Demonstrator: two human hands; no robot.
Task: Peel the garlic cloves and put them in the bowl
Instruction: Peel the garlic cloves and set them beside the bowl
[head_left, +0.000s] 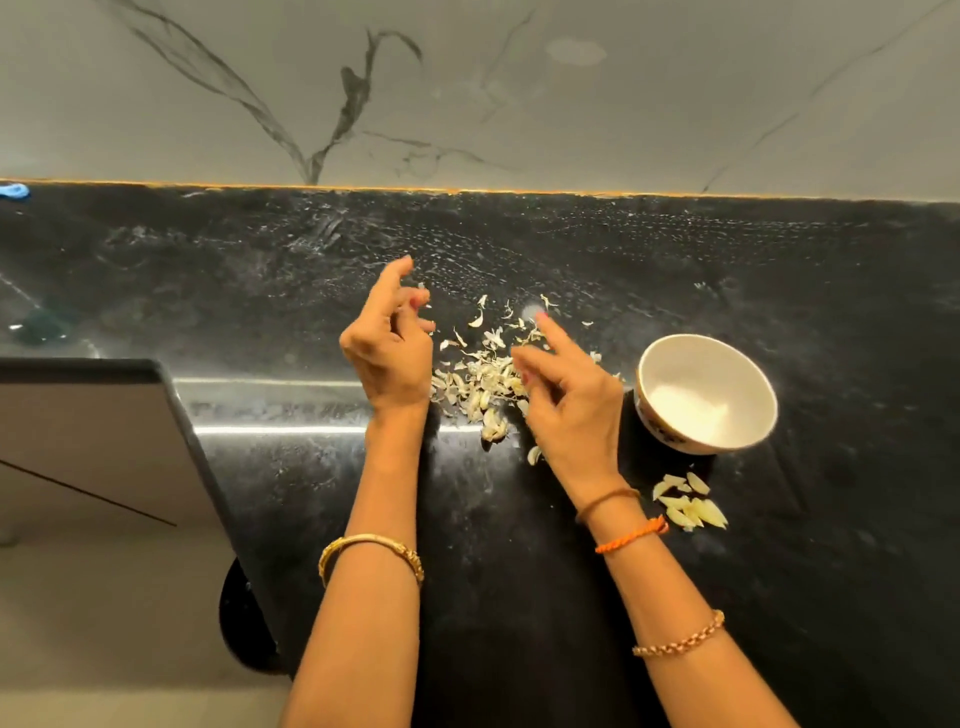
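A pile of unpeeled garlic cloves and papery skins (480, 387) lies on the black counter between my hands. My left hand (387, 345) hovers just left of the pile, index finger raised, the other fingers loosely curled with nothing plainly in them. My right hand (566, 410) is over the pile's right side, index finger pointing away, the rest loosely curled, and I see no clove in it. A white bowl (727, 364) stands right of my right hand and looks empty. Several peeled cloves (688, 503) lie on the counter in front of the bowl.
The black stone counter (779, 291) runs back to a marble wall (519, 104). At the left its edge (182, 415) cuts in, with the floor below. Loose skin flakes (478, 314) are scattered behind the pile. Something blue (14, 191) sits at the far left.
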